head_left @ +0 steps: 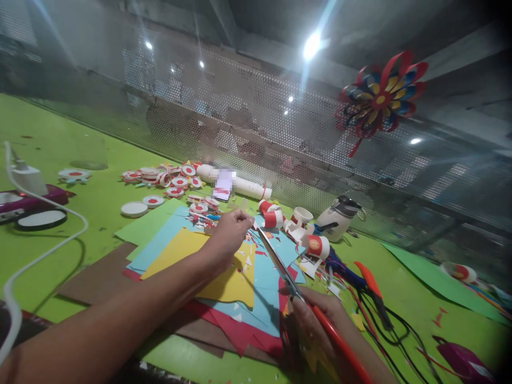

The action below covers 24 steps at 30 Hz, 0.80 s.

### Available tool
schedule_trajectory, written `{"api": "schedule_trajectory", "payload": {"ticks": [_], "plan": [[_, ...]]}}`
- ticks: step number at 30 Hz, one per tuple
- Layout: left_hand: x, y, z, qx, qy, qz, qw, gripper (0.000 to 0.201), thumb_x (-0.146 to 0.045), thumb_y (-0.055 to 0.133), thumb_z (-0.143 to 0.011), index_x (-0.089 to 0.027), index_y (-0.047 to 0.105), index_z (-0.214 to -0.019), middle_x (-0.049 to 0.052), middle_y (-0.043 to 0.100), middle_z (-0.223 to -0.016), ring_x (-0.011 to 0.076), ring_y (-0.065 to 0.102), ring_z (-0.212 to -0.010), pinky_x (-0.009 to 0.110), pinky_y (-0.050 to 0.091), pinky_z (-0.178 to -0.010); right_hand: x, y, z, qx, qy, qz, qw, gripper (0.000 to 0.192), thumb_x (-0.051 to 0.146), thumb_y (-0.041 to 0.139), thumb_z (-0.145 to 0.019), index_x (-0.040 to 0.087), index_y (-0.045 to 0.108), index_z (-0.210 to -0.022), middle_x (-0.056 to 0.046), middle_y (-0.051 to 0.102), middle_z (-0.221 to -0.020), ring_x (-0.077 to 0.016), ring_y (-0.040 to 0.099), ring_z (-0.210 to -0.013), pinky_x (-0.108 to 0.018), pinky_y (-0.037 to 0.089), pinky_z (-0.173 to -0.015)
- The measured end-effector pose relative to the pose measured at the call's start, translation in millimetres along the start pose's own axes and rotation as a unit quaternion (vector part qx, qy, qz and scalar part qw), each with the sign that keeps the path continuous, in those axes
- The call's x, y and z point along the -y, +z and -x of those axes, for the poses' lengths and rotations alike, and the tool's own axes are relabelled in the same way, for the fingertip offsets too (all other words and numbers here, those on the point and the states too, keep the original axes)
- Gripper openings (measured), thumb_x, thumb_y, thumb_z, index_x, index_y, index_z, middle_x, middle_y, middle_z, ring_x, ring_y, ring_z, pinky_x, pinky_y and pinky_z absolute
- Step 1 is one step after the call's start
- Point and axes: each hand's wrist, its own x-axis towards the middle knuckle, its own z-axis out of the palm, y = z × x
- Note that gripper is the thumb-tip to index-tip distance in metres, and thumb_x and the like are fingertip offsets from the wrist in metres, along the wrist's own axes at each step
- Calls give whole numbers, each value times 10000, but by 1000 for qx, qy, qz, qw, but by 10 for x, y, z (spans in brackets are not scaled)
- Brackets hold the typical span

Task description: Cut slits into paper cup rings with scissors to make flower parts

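Note:
My left hand is closed in a pinch above the stacked paper; a tiny whitish bit shows at its fingertips, too small to name. Red-handled scissors are gripped in my right hand, their long blades pointing up and left to just beside the left fingertips. Beneath both hands lie a yellow sheet with small scraps on it, a light blue sheet and red paper. Cut paper cups in red and white lie just beyond the blades.
Round red-and-white paper pieces are piled behind the sheets, near a phone leaning on a white tube. At right lie an orange-handled tool and black cable. A white cord crosses the left; perforated mesh stands behind.

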Motion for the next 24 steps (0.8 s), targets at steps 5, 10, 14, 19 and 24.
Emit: {"api": "schedule_trajectory", "payload": {"ticks": [5, 10, 14, 19, 24], "plan": [[14, -7, -9, 13, -3, 21, 1000, 159, -243, 553, -708, -160, 475, -596, -38, 419, -521, 73, 298, -466, 248, 211, -494, 15, 10, 3, -17, 8, -15, 1000, 408, 518, 406, -849, 161, 506, -677, 19, 399, -604, -114, 362, -541, -226, 304, -489], [16, -8, -7, 18, -9, 28, 999, 157, -242, 563, -696, -159, 483, -589, -35, 428, -513, 70, 305, -454, 243, 218, -490, -10, 60, 0, -34, 8, -53, 998, 435, 544, 421, -839, 168, 526, -646, 21, 408, -560, -108, 374, -502, -208, 306, -437], [-5, -5, 5, 15, -9, 27, 999, 147, -225, 564, -689, -157, 488, -583, -32, 438, -511, 73, 318, -455, 242, 227, -493, 8, 86, 17, -63, 5, -55, 996, 442, 544, 449, -828, 171, 533, -605, 30, 395, -528, -100, 366, -474, -200, 302, -418], [-15, -5, 8, 19, -12, 28, 999, 148, -225, 559, -696, -155, 489, -586, -38, 424, -508, 71, 310, -456, 238, 226, -492, 58, 53, 26, -45, -3, -42, 998, 458, 554, 423, -834, 166, 546, -625, 32, 376, -544, -102, 348, -487, -207, 296, -437], [-13, -2, 7, 19, -7, 22, 1000, 163, -236, 561, -703, -151, 491, -583, -22, 454, -532, 77, 326, -473, 239, 238, -501, 12, 28, -9, -46, -2, -22, 999, 471, 574, 419, -812, 147, 605, -742, 9, 435, -573, -132, 413, -523, -235, 341, -494]]}}
